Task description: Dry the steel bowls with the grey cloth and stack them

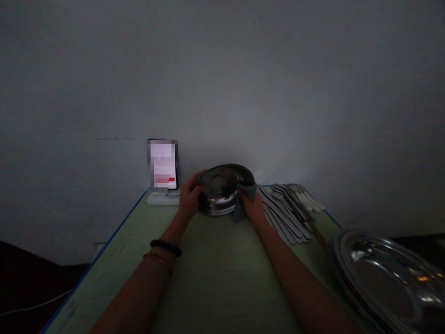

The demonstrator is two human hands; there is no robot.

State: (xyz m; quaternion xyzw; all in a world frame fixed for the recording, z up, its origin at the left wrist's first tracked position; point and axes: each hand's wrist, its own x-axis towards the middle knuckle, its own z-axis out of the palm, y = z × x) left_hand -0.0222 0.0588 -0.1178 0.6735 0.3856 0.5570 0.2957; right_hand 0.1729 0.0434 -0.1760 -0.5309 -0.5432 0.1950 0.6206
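A round shiny steel plate (219,184) with a raised rim is held up, tilted, over the far part of the table. My left hand (190,197) grips its left edge, thumb on the inner face and fingers behind. At the right edge, my right hand (252,204) is closed on a grey-blue cloth (239,211), which it presses against the rim. Below the plate, stacked rims show at its lower edge; whether these are more plates I cannot tell.
A phone (162,164) stands lit against the wall on a white base (162,199). Right of my hands lie several steel knives and spoons (283,218), chopsticks (318,234) and white-handled cutlery (309,199). Large steel plates (382,273) are at the table's (215,278) right edge.
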